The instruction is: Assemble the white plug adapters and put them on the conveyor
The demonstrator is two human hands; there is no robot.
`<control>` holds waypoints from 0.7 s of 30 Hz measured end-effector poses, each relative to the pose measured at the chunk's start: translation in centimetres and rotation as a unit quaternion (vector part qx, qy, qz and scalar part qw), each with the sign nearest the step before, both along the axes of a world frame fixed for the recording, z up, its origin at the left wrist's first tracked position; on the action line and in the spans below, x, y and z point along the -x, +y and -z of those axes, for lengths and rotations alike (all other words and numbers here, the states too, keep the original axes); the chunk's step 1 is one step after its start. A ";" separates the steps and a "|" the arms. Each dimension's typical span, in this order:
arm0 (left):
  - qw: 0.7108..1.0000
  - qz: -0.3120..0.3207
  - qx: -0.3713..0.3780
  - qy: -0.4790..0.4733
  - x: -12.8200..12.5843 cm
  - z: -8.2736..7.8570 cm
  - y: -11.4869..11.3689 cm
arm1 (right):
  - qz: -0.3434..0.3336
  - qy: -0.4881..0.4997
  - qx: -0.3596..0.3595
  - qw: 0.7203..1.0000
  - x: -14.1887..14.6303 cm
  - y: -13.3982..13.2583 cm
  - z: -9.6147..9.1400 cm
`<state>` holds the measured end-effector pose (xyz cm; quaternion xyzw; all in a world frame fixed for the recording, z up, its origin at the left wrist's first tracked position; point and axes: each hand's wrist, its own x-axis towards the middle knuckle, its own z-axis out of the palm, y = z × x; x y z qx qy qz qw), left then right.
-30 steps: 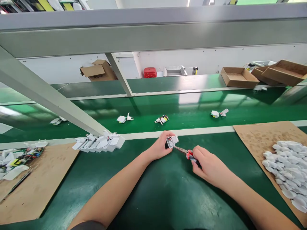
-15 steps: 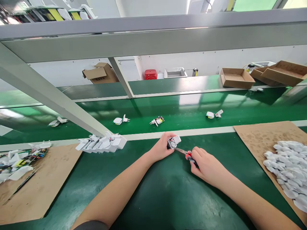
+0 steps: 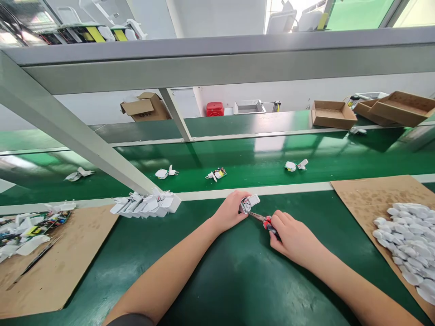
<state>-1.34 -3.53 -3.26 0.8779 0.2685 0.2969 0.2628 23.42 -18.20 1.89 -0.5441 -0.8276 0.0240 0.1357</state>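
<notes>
My left hand [image 3: 230, 210] is closed around a small white charger housing [image 3: 249, 203] with red wires showing inside. It rests low over the green table. My right hand [image 3: 292, 236] grips red-handled pliers [image 3: 266, 221]. The metal tip of the pliers reaches into the housing held by my left hand. Both hands sit just below the white strip that borders the conveyor belt.
A row of white charger housings [image 3: 146, 204] lies to the left. Cardboard sheets [image 3: 57, 267] flank the work area, the right one bearing a heap of white covers [image 3: 409, 237]. Charger parts [image 3: 215, 174] ride the green belt [image 3: 238, 158]. Cardboard boxes [image 3: 333, 114] stand on the far shelf.
The parts on the belt have drifted left. My hands have stayed together on the housing and pliers, with only a slight shift as the view tilted.
</notes>
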 end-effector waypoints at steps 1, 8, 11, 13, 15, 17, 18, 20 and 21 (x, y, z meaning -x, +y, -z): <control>1.000 -0.001 -0.006 0.007 0.0 0.0 -0.1 | 0.004 -0.002 0.000 1.000 0.1 0.0 0.1; 0.998 0.009 -0.045 0.046 -0.1 -0.2 -0.3 | 0.036 -0.032 0.018 0.999 0.3 -0.1 1.4; 0.997 0.009 -0.054 0.053 -0.3 -0.3 -0.1 | 0.033 -0.048 0.030 0.998 0.1 0.1 1.5; 0.997 0.010 -0.056 0.057 -0.5 -0.4 0.0 | 0.035 -0.040 0.040 0.998 -0.1 0.3 1.4; 0.997 0.010 -0.056 0.059 -0.8 -0.6 0.2 | 0.039 -0.028 0.051 0.998 -0.2 0.4 1.0; 0.996 0.011 -0.056 0.062 -0.8 -0.8 0.4 | 0.043 -0.017 0.059 0.997 -0.5 0.5 0.7; 0.996 0.007 -0.056 0.062 -0.7 -0.9 0.6 | 0.046 -0.013 0.062 0.997 -0.8 0.4 0.5; 0.996 -0.004 -0.057 0.062 -0.2 -1.2 1.1 | 0.051 -0.003 0.067 0.996 -1.4 0.2 0.2; 0.996 -0.012 -0.058 0.062 0.1 -1.4 1.4 | 0.054 0.001 0.068 0.996 -1.8 0.1 0.0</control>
